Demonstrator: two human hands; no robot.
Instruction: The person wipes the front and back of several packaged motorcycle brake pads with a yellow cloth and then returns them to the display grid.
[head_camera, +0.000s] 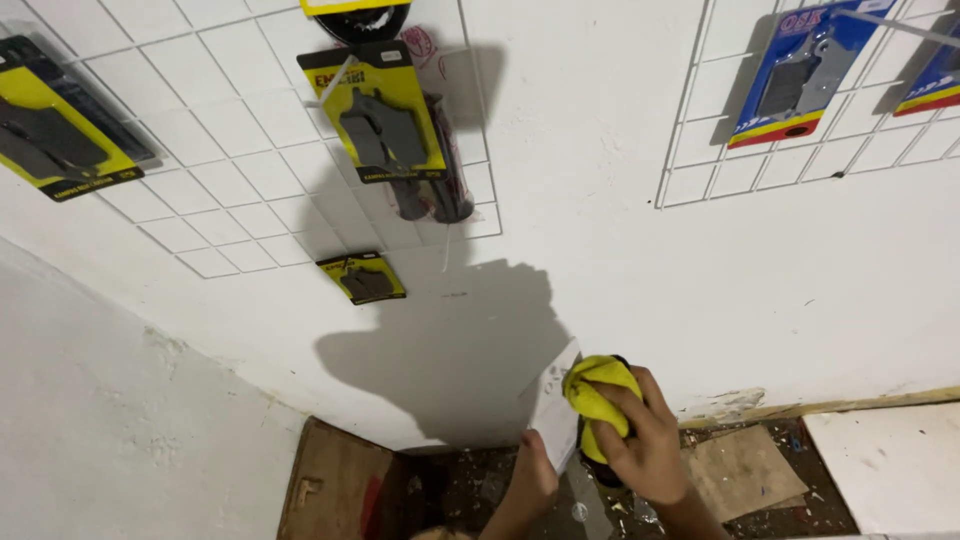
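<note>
While right hand (645, 445) grip wraps yellow cloth (598, 395), left hand (532, 480) grip pinches white card (553, 410); dark object beneath hidden.

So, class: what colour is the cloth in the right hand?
Yellow cloth, right hand; head view.

Soft yellow cloth (598, 398); matt white card (553, 405).

Four yellow-and-black blister packages are hanging on the left wire grid (250, 150): a large package (60, 120) at the far left, a second package (385, 110) in the middle over dark grips, a small package (363, 277) at the grid's lower edge, and a fourth package (355, 12) cut off at the top. On the right wire grid (700, 150), a blue package (805, 70) with a red and yellow lower edge is hanging beside another blue package (935, 75) at the frame's edge.
</note>
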